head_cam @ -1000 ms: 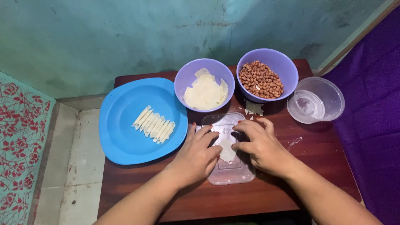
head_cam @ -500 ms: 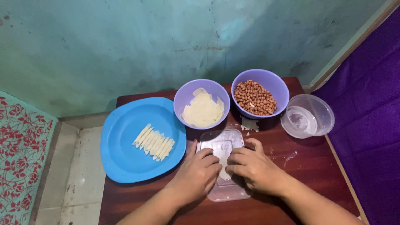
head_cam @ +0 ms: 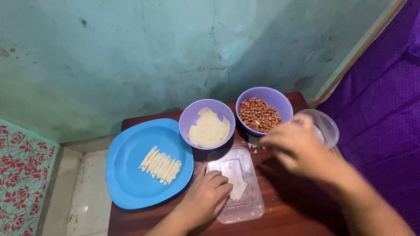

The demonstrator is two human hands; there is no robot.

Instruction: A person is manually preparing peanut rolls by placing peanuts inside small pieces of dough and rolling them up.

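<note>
Since the earlier frame the right hand (head_cam: 294, 146) has lifted off the clear lid and swung up and to the right, so that it now hangs blurred in the air between the bowl of peanuts and the clear tub, while the left hand (head_cam: 209, 196) has stayed down on the lid. The dark wooden surface (head_cam: 284, 205) carries everything and stands against a worn green wall (head_cam: 175, 52), with purple cloth (head_cam: 385, 109) off to the right of the right hand. The blue plate (head_cam: 131, 175) lies just left of the left fingers, with a row of thin pale rolled sticks (head_cam: 160, 164) lined up side by side on it. The clear plastic lid (head_cam: 245, 209) lies flat under the left fingers, which are curled and press down on a small pale wrapper (head_cam: 238, 188) lying on it, its free corner sticking out to the right of the fingertips. Above those fingers stands a purple bowl with a stack of pale wrappers (head_cam: 209, 130), and right of it, just left of the right hand, a second purple bowl full of peanuts (head_cam: 260, 114). The clear round tub (head_cam: 326, 126) is partly hidden behind the right hand. The right fingers look loosely spread, but motion blur keeps me from telling whether they grip anything. A few small scraps (head_cam: 253, 146) lie on the wood just below the peanut bowl.
</note>
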